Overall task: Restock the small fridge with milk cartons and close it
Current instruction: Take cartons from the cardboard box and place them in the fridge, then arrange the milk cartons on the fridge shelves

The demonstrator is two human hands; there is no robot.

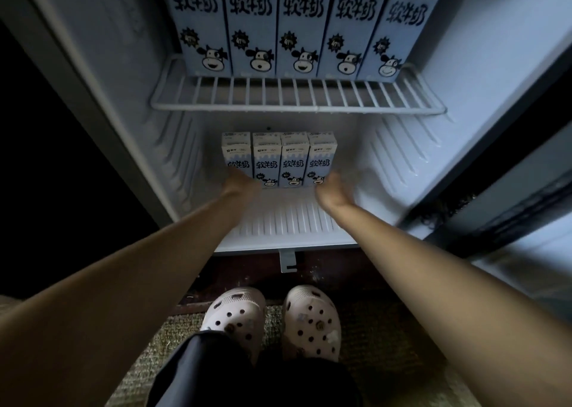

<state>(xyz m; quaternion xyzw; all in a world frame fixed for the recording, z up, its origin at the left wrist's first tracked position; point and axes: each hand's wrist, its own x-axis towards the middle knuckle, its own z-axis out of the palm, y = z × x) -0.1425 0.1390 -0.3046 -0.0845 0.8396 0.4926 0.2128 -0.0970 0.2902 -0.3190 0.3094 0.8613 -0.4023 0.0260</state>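
Pale perforated foam clogs [235,317] are seen at lower centre, beneath bare forearms stretched into the white plastic-lined small fridge [464,66]. At centre frame, four upright blue-and-white cardboard milk cartons [280,159], ranged left to right on the ribbed floor, are flanked by the left hand [240,182] and right hand [329,186], equally near. Grip or push cannot be told through blur. Five larger cartons [306,25] are lined on the white wire shelf [297,97] above.
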